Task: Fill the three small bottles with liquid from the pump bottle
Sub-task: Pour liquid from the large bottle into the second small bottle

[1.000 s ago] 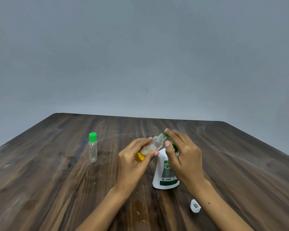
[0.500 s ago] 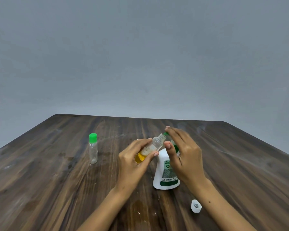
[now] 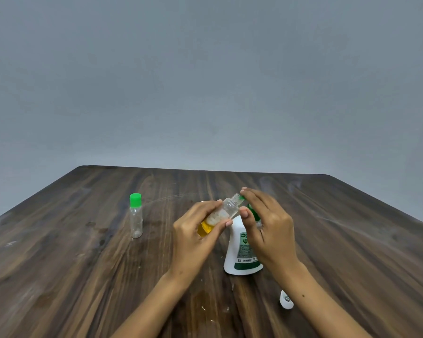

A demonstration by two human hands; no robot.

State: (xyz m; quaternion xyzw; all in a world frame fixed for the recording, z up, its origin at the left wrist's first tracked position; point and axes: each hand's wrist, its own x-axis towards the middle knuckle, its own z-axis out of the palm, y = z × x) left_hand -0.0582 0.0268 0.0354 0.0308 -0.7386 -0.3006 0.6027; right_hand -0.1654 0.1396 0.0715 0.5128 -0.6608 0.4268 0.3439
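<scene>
While our left hand (image 3: 193, 236) grips the uncapped small bottle (image 3: 220, 217) around its lower body, fingers curled round it, the bottle sits up off the bench (image 3: 83, 264), just left of the white pump bottle (image 3: 241, 254). Our right hand (image 3: 269, 230) is over the pump head, fingers curved down on the green pump top (image 3: 250, 209); we can't tell how firmly it holds, since the hand hides most of it. Small bottle's long axis is tilted, base down-left in our palm, open mouth pointing up-right, right at the green nozzle tip (image 3: 242, 198). Yellow liquid pools in its lower end; the rest is clear with a whitish film. Pump bottle stands upright on the bench, opaque, so we can't tell its level. A second small bottle (image 3: 136, 217) with a green cap stands upright well to the left and looks nearly empty. A white cap (image 3: 286, 300) lies near our right forearm.
</scene>
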